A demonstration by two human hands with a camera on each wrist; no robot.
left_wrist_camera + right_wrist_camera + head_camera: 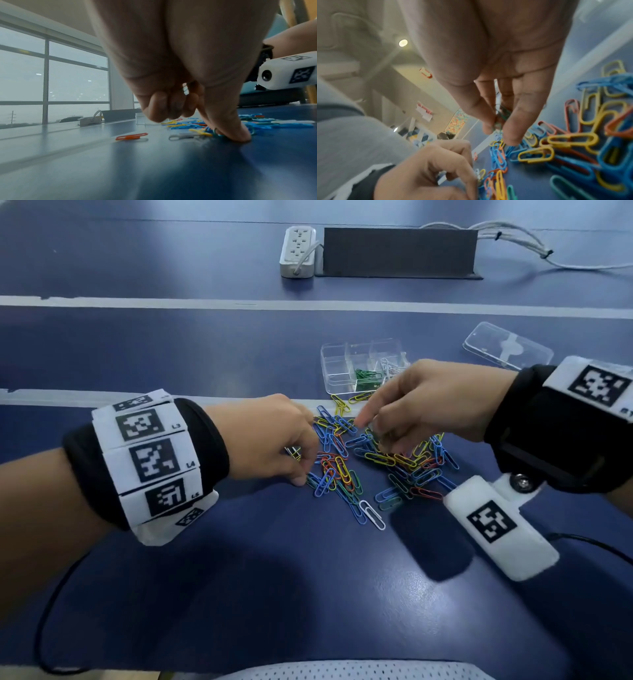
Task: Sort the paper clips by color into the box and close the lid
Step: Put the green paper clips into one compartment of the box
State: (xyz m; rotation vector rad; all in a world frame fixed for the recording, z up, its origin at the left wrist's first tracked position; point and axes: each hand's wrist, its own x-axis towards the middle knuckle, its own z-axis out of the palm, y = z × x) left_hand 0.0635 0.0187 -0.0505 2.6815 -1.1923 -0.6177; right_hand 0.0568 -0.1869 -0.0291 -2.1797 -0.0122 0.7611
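Nearest the camera, at the bottom edge of the head view, a strip of pale perforated fabric (356,671) shows, and above it the dark blue surface (274,594) spreads across the frame. A white paper clip (372,514) lies alone at the near edge of the pile of paper clips (376,460), which sits in the middle of the frame in blue, yellow, orange, red and green.

The left hand (270,440) comes in from the lower left, wearing a black wrist band with white marker tags. Its fingers are curled under, and its thumb presses down on a green clip (217,133) at the left edge of the pile; silvery clips (293,453) show just under the curled fingers, but whether the hand grips them cannot be told. In the left wrist view an orange clip (131,136) and a grey clip (181,137) lie apart on the surface to the left of the thumb.

The right hand (424,402) reaches in from the right, over the far side of the pile, its fingertips drawn together and pinching some green clips (502,115).

Just beyond the pile stands the clear box (346,361), open, its compartments holding a cluster of green clips in one and white clips in the one beside it. The lid (507,345) lies flat on the surface to the right of the box, apart from it.

Farther back, in the upper middle, a white power strip (297,251) sits beside a long dark panel (399,251), with pale cables (513,234) trailing to the upper right.
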